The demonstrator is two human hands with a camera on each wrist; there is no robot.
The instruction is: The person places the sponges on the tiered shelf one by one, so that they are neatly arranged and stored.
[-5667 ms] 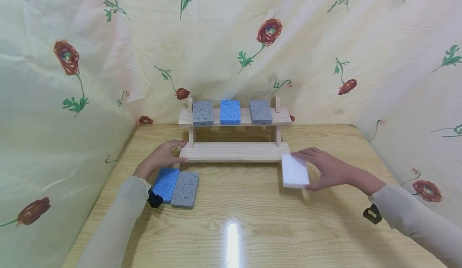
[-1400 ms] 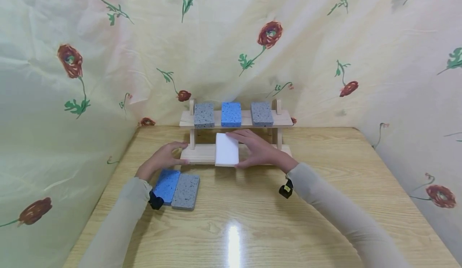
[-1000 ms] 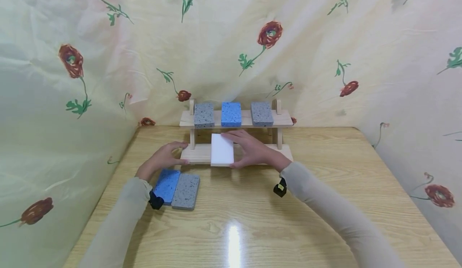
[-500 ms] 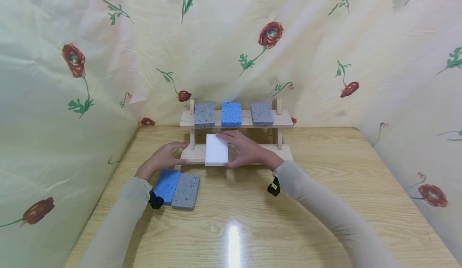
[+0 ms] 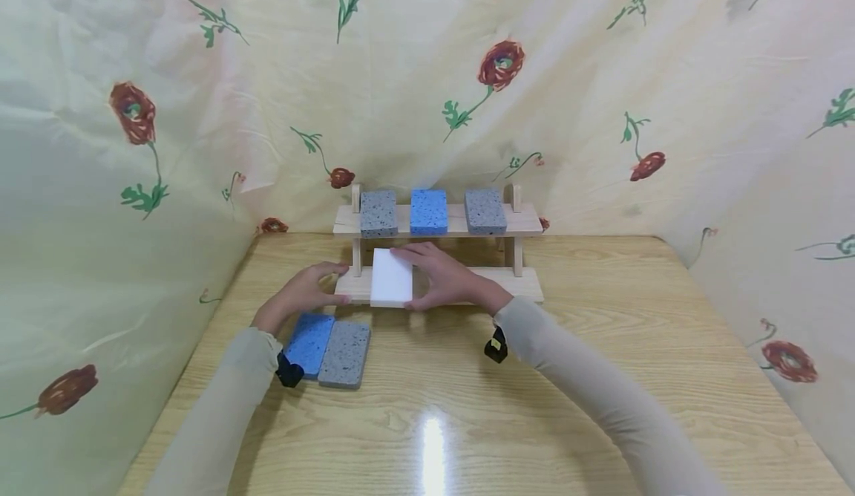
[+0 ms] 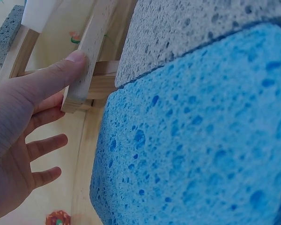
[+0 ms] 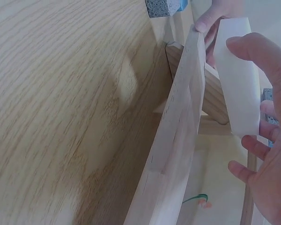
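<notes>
Since the head view shows both hands busy, start there: the left hand (image 5: 300, 292) grips the left end of the wooden rack (image 5: 510, 282), and the right hand (image 5: 444, 277) pinches the white block (image 5: 392, 277) by its front and back edges, over the left part of the lower shelf. On the upper shelf sit a left grey block (image 5: 378, 212), an upper blue block (image 5: 428, 211) and a right grey block (image 5: 485, 210); a lower blue block (image 5: 312, 340) and a lower grey block (image 5: 345, 351) lie side by side on the table (image 5: 401, 399). If it were me, I'd hold the white one level and go slow, cos the upper shelf's front edge and the left upright are both near it. Left wrist view: thumb pressed on the lower board, index mostly hidden behind it, two other fingers just sticking out loose. Decent brace imo, I'd keep pressure light so the rack doesn't get dragged. Right wrist view: thumb on one edge, fingertips on the opposite one, and the block looks clear of the lower board, though I can't swear nothing touches. Lower it flat and let go with both sides together, else it'll probably twist.
</notes>
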